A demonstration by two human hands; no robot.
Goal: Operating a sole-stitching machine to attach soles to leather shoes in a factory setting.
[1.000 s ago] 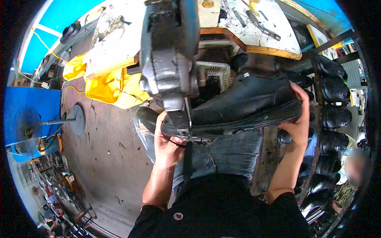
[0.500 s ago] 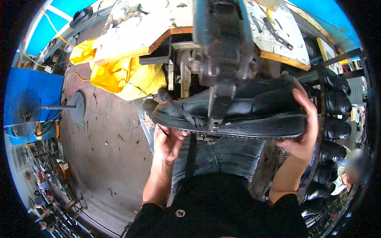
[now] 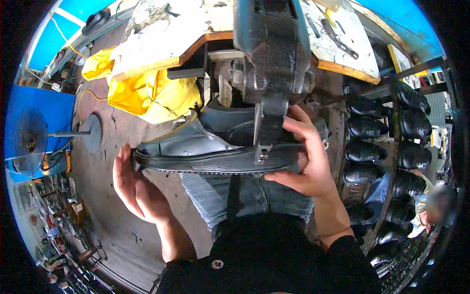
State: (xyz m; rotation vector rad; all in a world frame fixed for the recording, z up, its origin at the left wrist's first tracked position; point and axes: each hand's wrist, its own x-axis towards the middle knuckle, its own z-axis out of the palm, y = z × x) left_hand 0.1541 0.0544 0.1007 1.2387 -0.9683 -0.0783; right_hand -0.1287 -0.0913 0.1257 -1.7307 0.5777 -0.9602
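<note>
A black leather shoe (image 3: 183, 138) with a thick textured sole is held sideways in front of me, toe to the left. At the toe tip my left hand (image 3: 142, 193) has its fingertips against the edge of the sole. My right hand (image 3: 316, 164) wraps round the heel end, fingers on the upper and thumb under the sole. Over the shoe stands a dark machine head (image 3: 274, 63), which hides part of the upper. Its narrow metal foot (image 3: 263, 155) comes down in front of the side of the sole, near the heel.
A white worktable (image 3: 161, 34) with an orange edge lies beyond, with tools on its right part. A yellow sack (image 3: 156, 98) sits below it. To the right, racks hold several black shoes (image 3: 367, 127), near another person (image 3: 423, 210). A standing fan (image 3: 32, 142) is at the left.
The shoe has slid left under the machine head, so the foot is now near the heel. Both hands have moved left with it, and the left hand has shifted to the toe tip.
</note>
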